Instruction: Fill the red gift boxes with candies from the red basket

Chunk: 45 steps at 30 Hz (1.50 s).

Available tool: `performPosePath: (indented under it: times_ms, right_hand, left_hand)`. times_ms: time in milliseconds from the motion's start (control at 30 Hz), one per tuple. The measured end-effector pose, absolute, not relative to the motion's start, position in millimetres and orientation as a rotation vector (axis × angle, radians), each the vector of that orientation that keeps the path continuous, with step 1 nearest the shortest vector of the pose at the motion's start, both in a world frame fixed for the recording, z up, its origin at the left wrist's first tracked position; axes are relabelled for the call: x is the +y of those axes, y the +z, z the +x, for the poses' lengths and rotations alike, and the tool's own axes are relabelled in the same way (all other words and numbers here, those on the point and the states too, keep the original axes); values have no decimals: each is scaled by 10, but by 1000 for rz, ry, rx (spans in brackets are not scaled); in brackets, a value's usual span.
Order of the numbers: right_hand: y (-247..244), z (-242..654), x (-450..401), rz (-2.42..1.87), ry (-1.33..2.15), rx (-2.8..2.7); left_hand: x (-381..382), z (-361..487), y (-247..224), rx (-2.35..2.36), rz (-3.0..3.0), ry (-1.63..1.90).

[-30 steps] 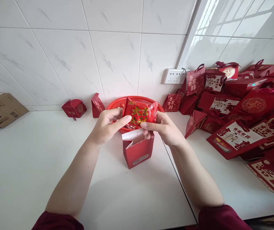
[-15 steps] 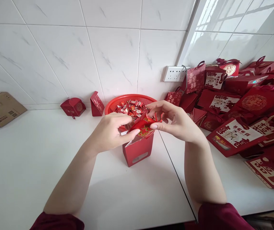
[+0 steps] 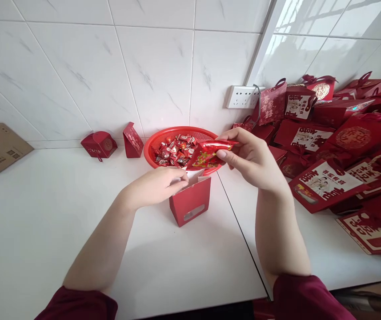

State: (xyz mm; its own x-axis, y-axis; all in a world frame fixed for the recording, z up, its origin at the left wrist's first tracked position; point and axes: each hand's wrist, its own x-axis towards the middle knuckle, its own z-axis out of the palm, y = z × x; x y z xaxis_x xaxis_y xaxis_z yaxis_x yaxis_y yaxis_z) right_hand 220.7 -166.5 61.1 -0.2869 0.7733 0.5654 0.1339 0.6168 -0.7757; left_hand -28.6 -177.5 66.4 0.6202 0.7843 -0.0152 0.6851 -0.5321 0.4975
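Observation:
A red gift box with a small clear window stands upright on the table, its top open and its pale inside partly showing. My left hand is closed at the box's upper left edge, thumb and fingers curled at the rim; the exact contact is partly hidden. Above the box, my right hand pinches a shiny red packet with gold print between thumb and fingers. Behind them sits a red plastic basket of wrapped candies, partly covered by the packet.
Two small red boxes, one rounded and one peaked, stand by the tiled wall. Many decorated red gift boxes are piled at right. A power strip is on the wall; brown cardboard lies far left.
My left hand has let go of the packet and dropped to the box's rim. The right hand has lifted the packet slightly and holds it alone. The view has shifted a little.

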Motion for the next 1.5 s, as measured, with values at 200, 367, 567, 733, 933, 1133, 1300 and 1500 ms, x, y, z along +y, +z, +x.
performPosePath:
  times_ms: [200,367,567,733,933,1133,1300,1500]
  right_hand:
    - [563,2034,-1645,-764,740,-1776]
    - [591,2071,-1675,-764,594,-1643]
    - [620,2123,-1700,-747,570,-1611]
    - [622,2112,-1703,-706,550,-1603]
    - [634,2217,-1694,-745,380,-1597]
    - [672,2395,-1697,-675,270,-1514]
    - [698,2396,-1761,-683,245,-1523]
    - [717,2353,-1787,-629,293,-1531]
  left_hand:
    - [-1404,-420,517,993,2176,314]
    - [-1139,-785,431,1235,1950,548]
    - [-1070,-1000,435,1149,1601,570]
    - [-1376,-780,642,1204,2032,507]
    - [-1954,-526,872,937,2538,747]
    - [-1917,-516,812,932,2580,546]
    - [-1870,-325,715,861,2597,330]
    - [-2001,-121,669,790,2576,70]
